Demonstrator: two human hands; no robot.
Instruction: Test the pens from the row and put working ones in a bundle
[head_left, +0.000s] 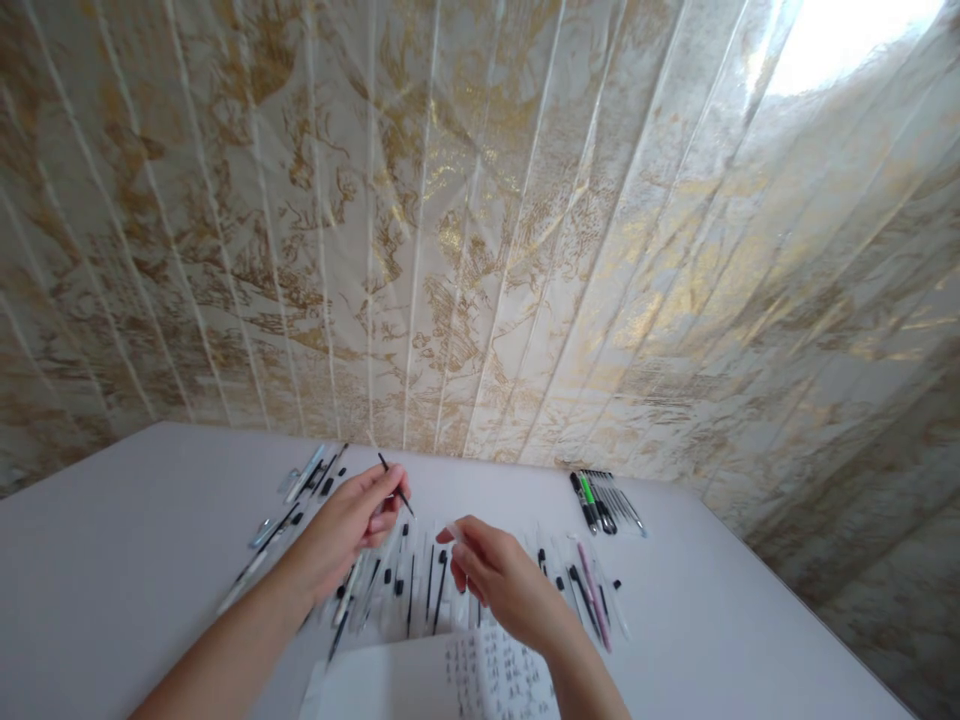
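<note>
Above the tabletop [187, 500], the left hand [361, 504] grips a slim dark rod [406, 499] in a pinch, slanting near-right toward the right hand [495, 568] (fingers curled, contents unclear).

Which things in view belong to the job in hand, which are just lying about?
Likely in the job:
thin dark stick, held in the left hand
loose pen parts around the right hand

Probably just lying about:
green pen in the cluster at far right
handwritten paper nearest the camera
patterned curtain behind
</note>
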